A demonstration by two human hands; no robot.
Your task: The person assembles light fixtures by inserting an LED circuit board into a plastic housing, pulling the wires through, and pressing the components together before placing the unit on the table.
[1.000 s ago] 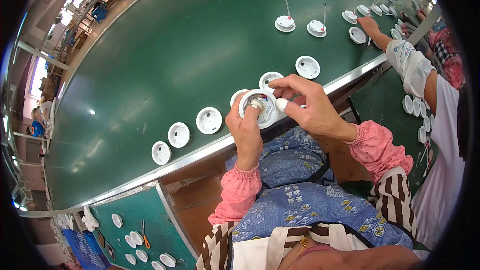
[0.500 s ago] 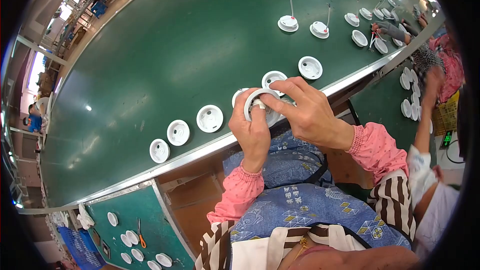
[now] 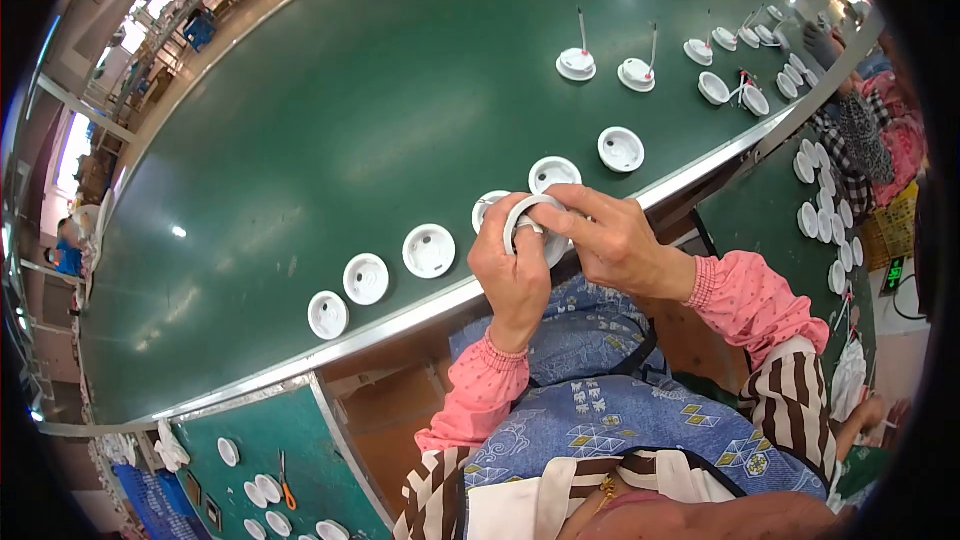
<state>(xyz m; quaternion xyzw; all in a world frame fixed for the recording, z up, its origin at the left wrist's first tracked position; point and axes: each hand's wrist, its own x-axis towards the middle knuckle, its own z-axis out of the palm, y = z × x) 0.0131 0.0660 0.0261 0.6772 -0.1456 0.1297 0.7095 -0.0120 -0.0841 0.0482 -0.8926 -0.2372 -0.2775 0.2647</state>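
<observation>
Both my hands are on one white round housing [image 3: 514, 224] above the table's front edge. My left hand [image 3: 512, 275] is wrapped round its left side, with the thumb inside the rim. The fingers of my right hand [image 3: 620, 245] press into it from the right; what they touch inside is hidden. Just behind my hands, a white cup [image 3: 487, 208] is partly covered, and another white cup [image 3: 554, 176] lies beside it. A further cup [image 3: 621, 149] sits to the right. To the left stand three more open cups, the nearest one [image 3: 429, 251] close to the metal edge.
White lids with upright wires [image 3: 576, 64] stand at the back right of the green table [image 3: 330, 120]. Co-workers' arms [image 3: 865, 135] are at the far right. Orange-handled scissors [image 3: 287, 490] and white cups lie on the lower left surface. Several cups lie on the lower right surface.
The view has shifted slightly. My hands still hold the housing, and my right fingers sit closer over it. The co-worker's hand has left the parts at the far right, and another arm there has moved down.
</observation>
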